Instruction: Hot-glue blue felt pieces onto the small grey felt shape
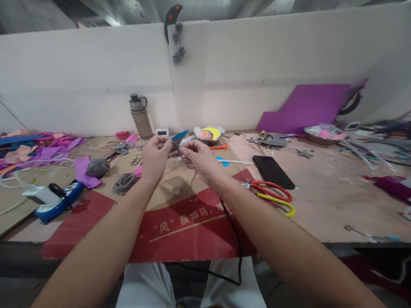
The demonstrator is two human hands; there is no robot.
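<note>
My left hand [156,156] is closed in a pinch on a small dark grey felt piece [175,146], above the middle of the cardboard. A pointed blue piece [180,135] sticks up at the top of the grey one; whether they are joined I cannot tell. Close beside it, my right hand [201,159] pinches a strand of grey yarn [193,182], whose tail hangs below the fingers. The fingertips of both hands nearly meet at the felt piece. Two balls of grey yarn, one farther back [98,167] and one nearer [126,183], lie left of my left forearm.
Scissors [272,192] with red and yellow handles and a black phone [272,171] lie right of my right arm. Behind my hands stand a bottle [141,119] and a bowl [218,136] with a yellow crescent. A blue power strip [61,203] sits left. A black cable [236,233] crosses the cardboard's edge.
</note>
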